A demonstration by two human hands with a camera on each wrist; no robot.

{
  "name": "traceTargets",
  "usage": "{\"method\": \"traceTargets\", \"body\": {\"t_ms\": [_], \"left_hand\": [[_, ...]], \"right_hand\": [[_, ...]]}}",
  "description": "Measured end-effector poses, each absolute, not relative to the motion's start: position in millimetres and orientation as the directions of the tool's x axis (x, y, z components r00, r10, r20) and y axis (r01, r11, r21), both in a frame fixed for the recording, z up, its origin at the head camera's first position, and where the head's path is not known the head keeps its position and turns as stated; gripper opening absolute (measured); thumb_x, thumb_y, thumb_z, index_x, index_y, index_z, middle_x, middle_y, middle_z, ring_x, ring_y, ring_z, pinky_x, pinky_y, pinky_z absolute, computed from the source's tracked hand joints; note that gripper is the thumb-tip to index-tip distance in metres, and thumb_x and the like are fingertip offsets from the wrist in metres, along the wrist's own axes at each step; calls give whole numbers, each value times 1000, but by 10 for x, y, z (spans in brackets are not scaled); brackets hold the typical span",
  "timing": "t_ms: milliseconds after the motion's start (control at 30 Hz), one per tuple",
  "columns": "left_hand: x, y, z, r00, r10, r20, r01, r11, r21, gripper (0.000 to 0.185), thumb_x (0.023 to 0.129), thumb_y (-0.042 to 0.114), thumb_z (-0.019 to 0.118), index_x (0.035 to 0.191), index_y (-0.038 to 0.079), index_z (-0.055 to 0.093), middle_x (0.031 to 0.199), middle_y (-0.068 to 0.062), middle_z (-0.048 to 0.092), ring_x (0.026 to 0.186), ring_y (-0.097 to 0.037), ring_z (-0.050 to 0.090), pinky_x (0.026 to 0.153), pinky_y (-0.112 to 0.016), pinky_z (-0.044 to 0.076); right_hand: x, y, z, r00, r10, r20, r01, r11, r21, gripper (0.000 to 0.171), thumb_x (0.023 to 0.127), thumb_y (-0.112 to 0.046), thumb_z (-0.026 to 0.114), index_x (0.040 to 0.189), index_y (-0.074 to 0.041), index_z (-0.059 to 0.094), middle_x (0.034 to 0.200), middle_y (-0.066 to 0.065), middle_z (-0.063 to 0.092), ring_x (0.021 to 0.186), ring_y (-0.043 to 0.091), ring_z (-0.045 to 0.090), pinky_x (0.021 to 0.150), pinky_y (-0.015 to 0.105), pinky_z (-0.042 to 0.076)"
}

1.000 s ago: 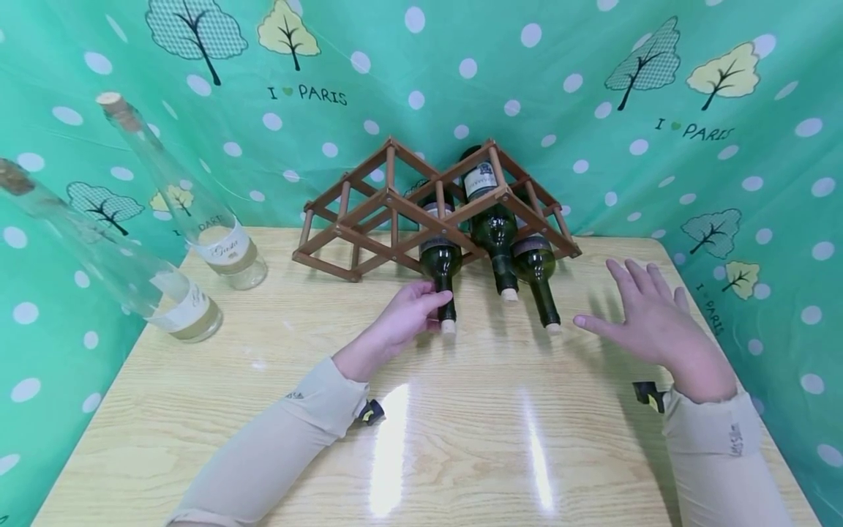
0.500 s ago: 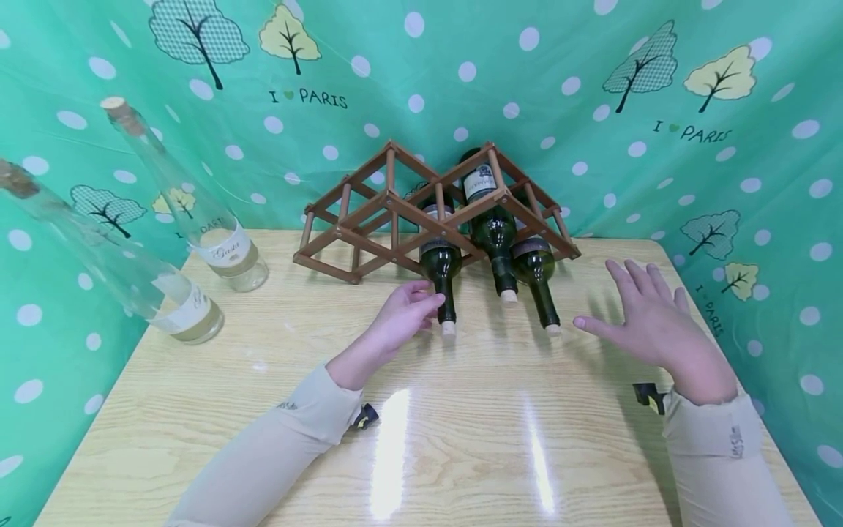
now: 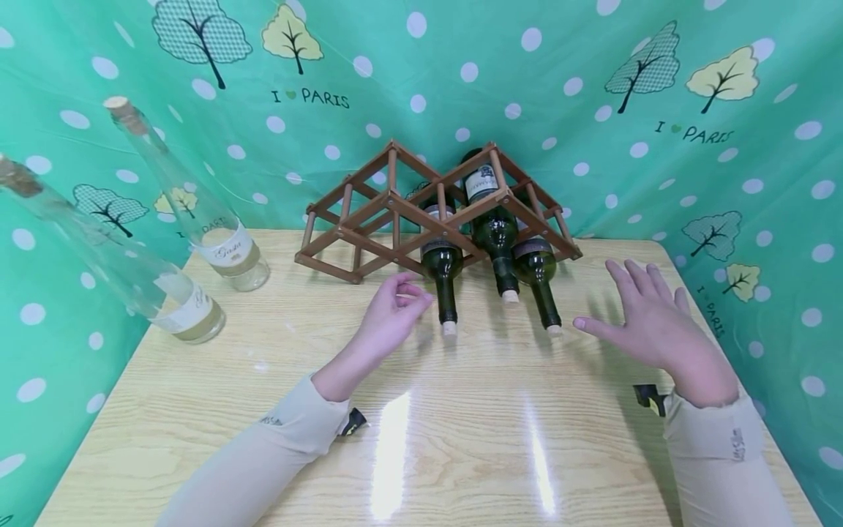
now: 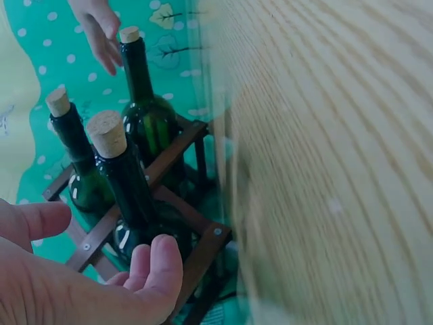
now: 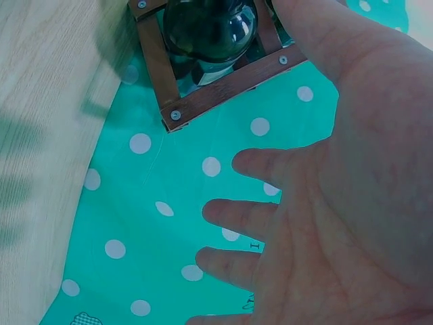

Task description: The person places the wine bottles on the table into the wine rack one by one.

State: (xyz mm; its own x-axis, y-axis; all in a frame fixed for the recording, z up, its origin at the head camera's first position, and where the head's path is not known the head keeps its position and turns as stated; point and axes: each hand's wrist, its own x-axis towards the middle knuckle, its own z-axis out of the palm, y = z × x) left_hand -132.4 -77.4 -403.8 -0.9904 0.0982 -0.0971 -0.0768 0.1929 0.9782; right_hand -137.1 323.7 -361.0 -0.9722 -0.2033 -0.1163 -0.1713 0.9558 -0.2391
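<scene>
Head view shows the left hand (image 3: 388,318) just beside the neck of the leftmost green bottle (image 3: 443,261), its fingers loosely bent and parted from the thumb. That corked bottle lies in a wooden rack (image 3: 390,197) with a middle bottle (image 3: 495,233) and a right-hand bottle (image 3: 536,265), all necks towards the person. Right hand (image 3: 648,326) hovers over the surface (image 3: 461,454) near the right-hand bottle, fingers spread wide.
</scene>
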Motion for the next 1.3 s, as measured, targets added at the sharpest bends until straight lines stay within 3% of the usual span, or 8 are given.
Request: {"method": "traceTargets", "body": {"t_ms": [200,600,1300], "left_hand": [[-1263,-858,-3992,-997,75,-2,17,260,965,67,104,26,70,158,2,39,140,-15,57,124,-29,58,102,-46,53],[-1201,-1093,-3910,-984,11,179,172,328,929,63,103,18,71,155,-1,40,135,-12,54,122,-32,55,104,-50,50],[-1117,-1556,-3814,-913,-154,377,274,454,848,64,100,16,73,155,0,42,136,-14,52,122,-35,54,104,-49,47]], "right_hand": [[-1364,3228,-3606,-973,-203,-108,-173,955,-240,121,92,-78,62,171,-9,0,170,37,4,153,63,-7,106,91,-1],[-1356,3194,-3579,-973,-211,-96,-182,953,-243,121,92,-78,62,171,-9,1,170,36,5,154,61,-7,108,89,-4],[-1306,3138,-3542,-972,-224,-64,-202,948,-246,119,93,-76,63,171,-9,3,171,34,5,155,60,-6,109,88,-4]]}}
